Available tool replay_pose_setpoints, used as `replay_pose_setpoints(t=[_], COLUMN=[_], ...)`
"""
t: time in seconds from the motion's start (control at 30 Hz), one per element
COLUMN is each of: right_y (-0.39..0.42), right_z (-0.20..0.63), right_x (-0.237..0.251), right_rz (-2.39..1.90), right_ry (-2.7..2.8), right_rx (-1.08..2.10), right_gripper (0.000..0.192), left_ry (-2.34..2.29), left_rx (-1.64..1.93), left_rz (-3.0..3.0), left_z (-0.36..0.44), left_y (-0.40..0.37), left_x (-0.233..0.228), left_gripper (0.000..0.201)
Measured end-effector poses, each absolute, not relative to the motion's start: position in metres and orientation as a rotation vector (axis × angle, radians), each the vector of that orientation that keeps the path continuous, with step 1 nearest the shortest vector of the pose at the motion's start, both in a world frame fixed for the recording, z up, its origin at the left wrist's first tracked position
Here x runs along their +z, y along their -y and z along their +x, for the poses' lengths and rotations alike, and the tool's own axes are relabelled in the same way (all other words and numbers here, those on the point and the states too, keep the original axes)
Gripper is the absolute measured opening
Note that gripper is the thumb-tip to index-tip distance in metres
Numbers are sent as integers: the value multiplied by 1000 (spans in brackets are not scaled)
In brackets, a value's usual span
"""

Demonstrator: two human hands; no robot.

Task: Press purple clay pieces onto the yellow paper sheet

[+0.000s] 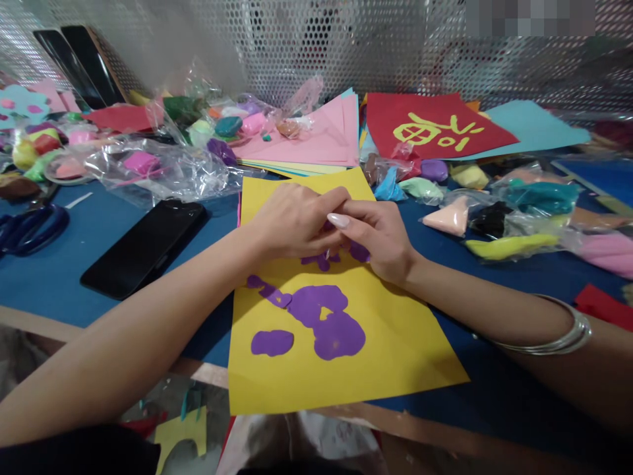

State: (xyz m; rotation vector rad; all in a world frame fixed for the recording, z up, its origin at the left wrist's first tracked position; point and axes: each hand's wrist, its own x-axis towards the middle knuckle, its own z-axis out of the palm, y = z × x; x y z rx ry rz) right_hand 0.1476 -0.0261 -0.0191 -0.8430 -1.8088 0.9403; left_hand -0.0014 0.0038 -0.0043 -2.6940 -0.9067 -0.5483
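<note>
Mid-step: pressing soft purple modelling clay (320, 315) flat onto a yellow sheet of paper (395, 343), building up a flat figure. Left hand (291, 221) and right hand (378, 237) meeting over the upper middle of the sheet, knuckles up, fingers (341, 220) of both curled together and seemingly pinching a small bit of the purple clay between them; exact grip hidden by the left hand lying over it. Small purple dabs (321, 259) just under the fingertips, touching the paper. Nearer the body than the fingers, larger flattened purple patches: a broad blob, a rounder one below it, a narrow strip to the left and a separate oval (271, 342) lower left. Silver bangles (568, 336) on the right wrist.

Left of the fingers on the blue bench (49, 277), a black phone lying face up (146, 247), well apart from the sheet, with blue-handled scissors (30, 227) further left. Beyond the fingers, crumpled clear plastic bags holding clay lumps of many colours (163, 165), a fan of pink paper sheets (316, 138) and a red sheet bearing yellow clay shapes (435, 125). Right of the fingers, more bagged clay: teal, black, peach, yellow-green (509, 246).

Next move, as a judgement: setting the pinched bit down beside the dabs under the fingertips and flattening it with steady downward thumb pressure, paper kept from sliding, edges smeared to join the neighbouring patches.
</note>
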Motion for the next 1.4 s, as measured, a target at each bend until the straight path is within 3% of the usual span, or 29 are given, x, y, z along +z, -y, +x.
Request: replay_pose_setpoints(t=[0.17, 0.33, 1.07, 1.4], right_y=[26, 23, 23, 28], right_z=[148, 149, 148, 148], right_x=[-20, -22, -21, -17], right_rz=[-818, -844, -848, -849], right_ry=[1807, 1838, 1738, 1945], right_rx=[967, 923, 1019, 880], right_gripper=[27, 29, 31, 37], left_ry=[906, 959, 973, 868], left_rx=[-565, -567, -557, -532], left_rz=[-2679, -2615, -2678, -2772], left_z=[-2, 0, 1, -3], left_y=[-4, -5, -3, -4], left_x=[-4, -7, -5, -3], left_gripper=[42, 34, 35, 34])
